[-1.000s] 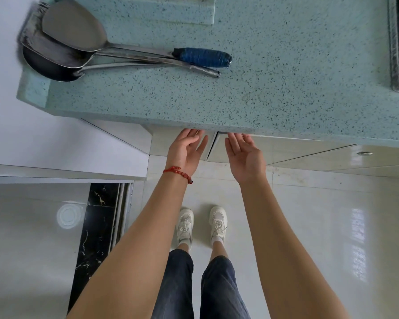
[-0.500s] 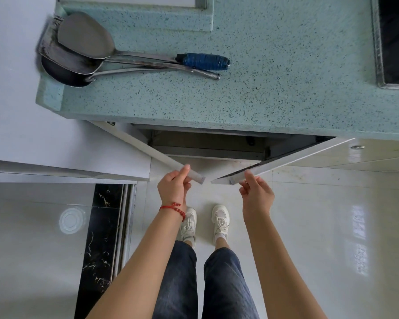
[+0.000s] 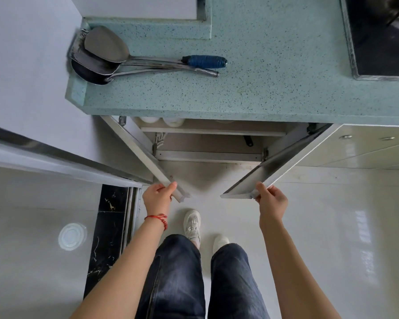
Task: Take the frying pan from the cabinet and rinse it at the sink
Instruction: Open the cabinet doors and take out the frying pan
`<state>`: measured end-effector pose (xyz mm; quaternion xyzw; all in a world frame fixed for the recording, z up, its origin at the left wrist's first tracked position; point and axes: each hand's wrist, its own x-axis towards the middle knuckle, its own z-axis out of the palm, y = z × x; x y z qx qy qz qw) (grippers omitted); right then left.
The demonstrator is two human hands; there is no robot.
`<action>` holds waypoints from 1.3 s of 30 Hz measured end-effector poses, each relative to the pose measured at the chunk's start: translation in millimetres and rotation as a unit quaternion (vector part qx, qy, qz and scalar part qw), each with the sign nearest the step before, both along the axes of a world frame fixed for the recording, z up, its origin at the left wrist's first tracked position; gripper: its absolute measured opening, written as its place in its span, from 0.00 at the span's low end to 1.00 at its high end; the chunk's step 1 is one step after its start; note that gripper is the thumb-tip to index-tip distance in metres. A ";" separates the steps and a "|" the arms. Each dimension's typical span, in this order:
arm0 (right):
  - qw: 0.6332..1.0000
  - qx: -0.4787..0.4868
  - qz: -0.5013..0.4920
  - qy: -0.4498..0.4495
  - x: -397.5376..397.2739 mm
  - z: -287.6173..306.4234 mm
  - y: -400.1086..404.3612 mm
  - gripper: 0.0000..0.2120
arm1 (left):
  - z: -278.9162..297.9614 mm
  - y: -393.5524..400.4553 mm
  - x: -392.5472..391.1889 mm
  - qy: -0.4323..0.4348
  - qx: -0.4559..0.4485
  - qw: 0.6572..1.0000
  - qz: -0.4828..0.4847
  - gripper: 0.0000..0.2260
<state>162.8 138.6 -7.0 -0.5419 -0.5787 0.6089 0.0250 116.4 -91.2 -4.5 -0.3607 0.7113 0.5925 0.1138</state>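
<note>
Hands pinch door edges: left hand (image 3: 157,197) grips left white cabinet door (image 3: 145,157), right hand (image 3: 270,199) right white cabinet door (image 3: 283,162). Frying pan mostly hidden; black handle tip (image 3: 248,141) at centre frame, probably rigid, heavy—grab there.

**One Head-Worn Camera, Looking Straight Down**

A single wide-angle view from the person's head faces forward and steeply down, close over the speckled countertop (image 3: 251,93), the open cabinet (image 3: 207,143), both outstretched arms and the tiled floor (image 3: 332,226). No second view overlaps it.
</note>
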 end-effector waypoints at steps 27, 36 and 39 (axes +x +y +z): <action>0.992 0.083 -0.096 -0.004 152.2 9.3 93.7 0.07 | 23.8 -91.2 97.6 0.015 -0.227 0.973 -0.037 0.12; 0.956 0.225 0.181 -0.056 166.0 39.5 20.7 0.24 | 21.8 -62.3 132.4 0.138 -0.357 0.871 -0.306 0.20; 0.909 0.270 0.311 -0.066 165.1 41.6 1.1 0.24 | 28.3 -49.5 132.6 0.152 -0.382 0.814 -0.410 0.22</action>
